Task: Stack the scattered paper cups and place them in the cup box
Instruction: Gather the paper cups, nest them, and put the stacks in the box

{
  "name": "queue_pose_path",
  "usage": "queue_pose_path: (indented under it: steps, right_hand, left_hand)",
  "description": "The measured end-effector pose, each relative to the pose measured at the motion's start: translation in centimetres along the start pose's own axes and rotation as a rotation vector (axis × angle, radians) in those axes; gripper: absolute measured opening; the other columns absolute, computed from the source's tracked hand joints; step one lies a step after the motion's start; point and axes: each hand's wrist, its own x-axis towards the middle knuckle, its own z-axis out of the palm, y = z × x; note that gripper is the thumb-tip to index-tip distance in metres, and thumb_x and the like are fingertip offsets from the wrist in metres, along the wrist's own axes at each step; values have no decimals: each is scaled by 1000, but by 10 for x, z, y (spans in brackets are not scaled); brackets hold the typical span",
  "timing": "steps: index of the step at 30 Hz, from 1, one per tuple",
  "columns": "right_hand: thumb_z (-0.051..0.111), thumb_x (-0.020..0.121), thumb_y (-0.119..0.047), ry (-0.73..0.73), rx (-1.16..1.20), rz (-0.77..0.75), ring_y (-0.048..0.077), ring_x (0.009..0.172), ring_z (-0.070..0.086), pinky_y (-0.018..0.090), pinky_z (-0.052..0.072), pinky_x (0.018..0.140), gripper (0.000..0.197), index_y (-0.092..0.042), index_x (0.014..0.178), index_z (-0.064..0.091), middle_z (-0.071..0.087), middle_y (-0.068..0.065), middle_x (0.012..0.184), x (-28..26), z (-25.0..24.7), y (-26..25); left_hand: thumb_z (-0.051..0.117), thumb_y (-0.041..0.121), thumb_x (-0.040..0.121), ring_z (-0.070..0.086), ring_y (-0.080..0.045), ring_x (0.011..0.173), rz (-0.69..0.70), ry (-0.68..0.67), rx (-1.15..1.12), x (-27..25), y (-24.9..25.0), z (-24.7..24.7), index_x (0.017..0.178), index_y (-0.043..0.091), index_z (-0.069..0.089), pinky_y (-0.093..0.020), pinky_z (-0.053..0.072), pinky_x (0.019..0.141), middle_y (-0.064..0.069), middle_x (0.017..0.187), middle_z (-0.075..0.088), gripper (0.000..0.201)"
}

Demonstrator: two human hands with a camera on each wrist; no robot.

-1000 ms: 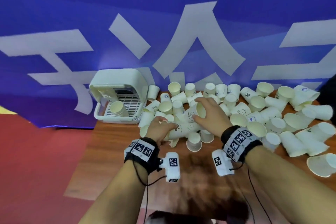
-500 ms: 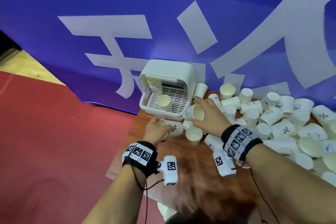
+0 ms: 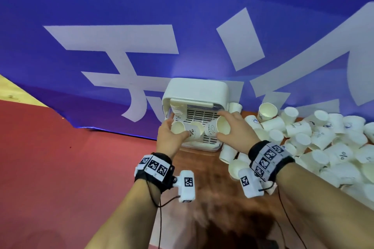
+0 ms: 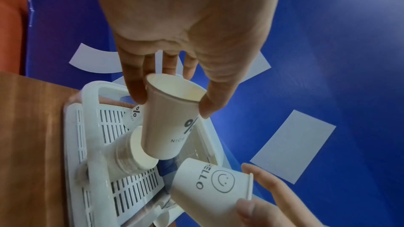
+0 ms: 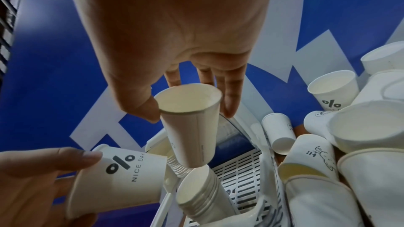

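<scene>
The white slatted cup box [image 3: 196, 89] stands at the table's back left corner, lid up. A stack of cups [image 4: 136, 155] lies on its side inside, with another stack [image 3: 175, 107] at the box's left wall. My left hand [image 3: 174, 130] pinches the rim of a "% NICE DAY" cup [image 4: 168, 127], its base at the lying stack's mouth. My right hand [image 3: 220, 126] grips a "HELLO" smiley cup [image 3: 214, 129] by the rim, just right of it, over the box. From the right wrist, the right hand [image 5: 190, 113] holds its cup [image 5: 192, 130] above the stack [image 5: 201, 194].
Several loose paper cups [image 3: 315, 141] lie heaped over the wooden table [image 3: 198, 170] to the right of the box. A blue banner [image 3: 121, 6] hangs right behind the box. Left of the table's edge is red floor [image 3: 60, 168].
Both hands have carried their cups from the pile leftward and up to the open box. The head view has swung left with them, so the box now sits in the middle.
</scene>
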Motion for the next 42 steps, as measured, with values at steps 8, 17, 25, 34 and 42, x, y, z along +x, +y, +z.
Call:
queue_pose_path:
  steps: [8,17,25,34,42]
  right_hand:
    - [72,80,-27,47,20,15,22,116,50,30,40,99,68,-32,141,43,47,4,126,21,3,4]
    - [75,79,-28,-5,60,34,15,117,45,23,35,101,71,-31,142,44,40,0,124,39,9,32]
    - [75,80,-30,6,91,38,14,113,48,29,40,102,72,-33,144,42,40,0,121,43,15,46]
    - [77,78,-37,68,54,52,13,118,47,31,42,99,69,-28,139,46,47,-4,126,45,16,50]
    - [78,76,-33,96,111,31,10,112,48,22,38,95,59,-27,129,52,47,-8,120,47,14,38]
  left_hand:
    - [85,37,59,52,-21,116,140,-88,289,41,-6,12,122,27,54,-41,45,103,-4,131,48,71]
    - [85,39,64,43,-21,128,178,-90,493,61,-21,35,135,19,46,-36,38,109,-4,141,39,84]
    - [85,36,69,42,-24,126,219,-76,547,66,-32,55,133,9,52,-28,31,106,-6,132,47,77]
    - [81,39,73,43,-26,125,171,-149,643,72,-48,64,139,14,46,-36,34,109,-5,136,44,79]
    - [82,41,71,45,-29,123,146,-135,643,74,-50,66,138,16,49,-43,40,104,-4,134,49,79]
